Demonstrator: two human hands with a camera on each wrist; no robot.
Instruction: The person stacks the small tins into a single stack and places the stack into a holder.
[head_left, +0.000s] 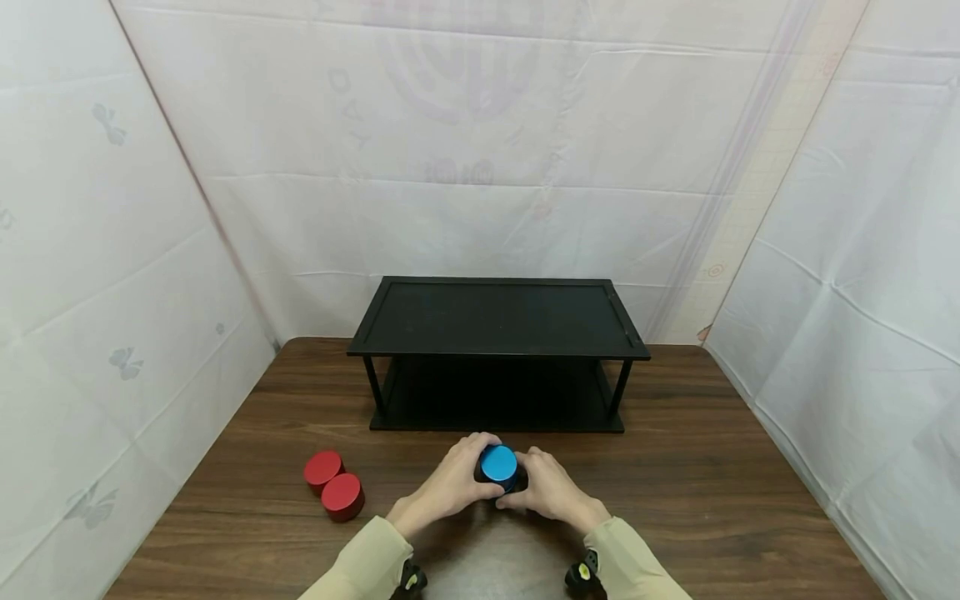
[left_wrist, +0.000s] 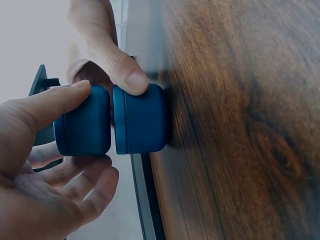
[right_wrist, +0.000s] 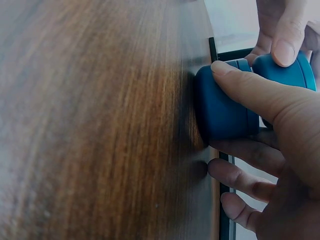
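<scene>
The upper blue tin (head_left: 498,462) is held over the middle of the table (head_left: 712,467), about midway between its left and right edges and just in front of the black stand. Its flat, lighter blue top faces up. Directly under it is the lower blue tin (left_wrist: 142,122), down at the table top, with a seam running round it near its upper end; a narrow gap shows between the two in the left wrist view, and in the right wrist view the upper one sits slightly askew over the lower. The left hand (head_left: 459,479) holds the upper tin, thumb on one side and fingers curled about the other. The right hand (head_left: 551,487) grips the lower tin between its thumb and fingers. Toward the table's left edge, well apart from the hands, two red tins (head_left: 342,493) stand close together, one nearer the front edge and a little to the right of the other. Beyond the hands, the two-tier black stand (head_left: 498,317) stands near the middle of the table's far edge. Pale sleeves (head_left: 367,558) cover the forearms, and white sheeting (head_left: 465,125) hangs behind the table and along both sides.
</scene>
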